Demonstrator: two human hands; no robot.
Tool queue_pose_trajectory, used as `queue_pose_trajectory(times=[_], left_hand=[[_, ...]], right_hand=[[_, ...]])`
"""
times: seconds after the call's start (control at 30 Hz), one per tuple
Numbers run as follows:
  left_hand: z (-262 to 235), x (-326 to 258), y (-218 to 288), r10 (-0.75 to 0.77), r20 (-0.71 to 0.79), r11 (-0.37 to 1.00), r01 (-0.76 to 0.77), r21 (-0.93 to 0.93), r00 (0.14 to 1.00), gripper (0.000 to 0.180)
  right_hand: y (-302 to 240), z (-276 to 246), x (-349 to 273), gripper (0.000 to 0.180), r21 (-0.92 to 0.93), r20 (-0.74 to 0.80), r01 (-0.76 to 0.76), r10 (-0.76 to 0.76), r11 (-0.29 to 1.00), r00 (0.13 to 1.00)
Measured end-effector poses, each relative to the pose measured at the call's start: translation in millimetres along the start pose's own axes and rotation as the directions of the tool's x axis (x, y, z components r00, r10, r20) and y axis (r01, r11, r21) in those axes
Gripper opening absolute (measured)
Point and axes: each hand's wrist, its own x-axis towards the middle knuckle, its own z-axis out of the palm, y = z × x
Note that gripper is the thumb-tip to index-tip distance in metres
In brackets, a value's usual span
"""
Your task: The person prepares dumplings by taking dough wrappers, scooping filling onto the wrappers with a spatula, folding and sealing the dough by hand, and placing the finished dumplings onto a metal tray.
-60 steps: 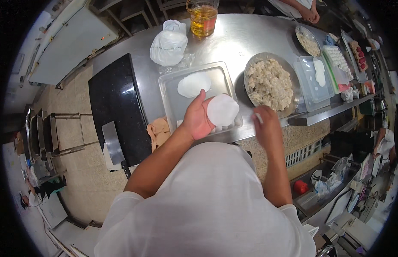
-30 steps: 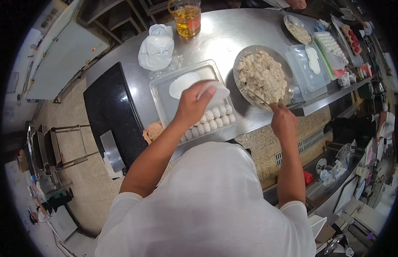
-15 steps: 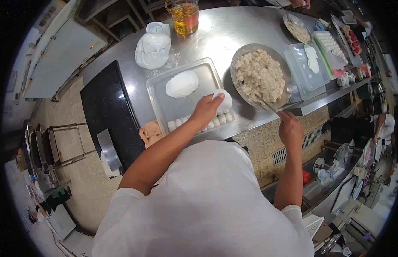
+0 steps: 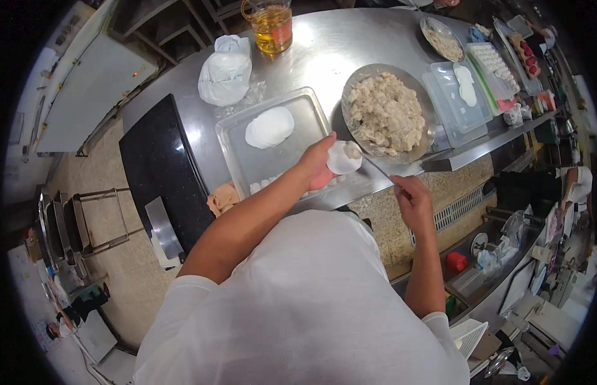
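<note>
A long steel counter (image 4: 350, 45) carries a shallow metal tray (image 4: 241, 151) with a stack of round wrappers (image 4: 269, 126), and beside it a steel bowl of pale minced filling (image 4: 386, 114). Over the tray's near edge, the left hand (image 4: 318, 163) cups a dumpling wrapper (image 4: 343, 157) with a dab of filling. The right hand (image 4: 411, 199) grips a thin spreader (image 4: 379, 172) reaching toward it.

Filling bowl (image 4: 387, 112) sits right of the tray (image 4: 247, 154); jug (image 4: 271, 25) behind both.
</note>
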Motion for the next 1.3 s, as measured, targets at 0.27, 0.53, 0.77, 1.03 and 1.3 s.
queue_pose_trajectory(times=[0.27, 0.53, 0.77, 1.03, 1.3], left_hand=[[-14, -11, 2, 0.038, 0.034, 0.999, -0.038, 0.015, 0.999, 0.052], [-7, -16, 1, 0.146, -0.059, 0.988, -0.149, -0.044, 0.987, 0.056], [-14, -11, 1, 0.139, -0.063, 0.988, -0.143, -0.061, 0.988, 0.05], [-20, -8, -6, 0.11, -0.053, 0.994, -0.11, 0.002, 0.993, 0.055], [-17, -14, -3, 0.088, -0.039, 0.996, -0.086, 0.038, 0.995, 0.052]], right_hand=[[-23, -10, 3, 0.031, -0.339, 0.018, 0.167, -0.171, 0.926, 0.985], [-40, -26, 3, 0.027, -0.501, 0.039, 0.109, -0.104, 0.858, 0.994], [-19, -23, 17, 0.025, -0.731, -0.121, -0.17, 0.12, 0.661, 0.985], [-14, -22, 21, 0.03, -0.609, 0.009, -0.015, 0.025, 0.793, 1.0], [-21, -15, 28, 0.031, -0.593, 0.046, -0.027, 0.068, 0.805, 0.997]])
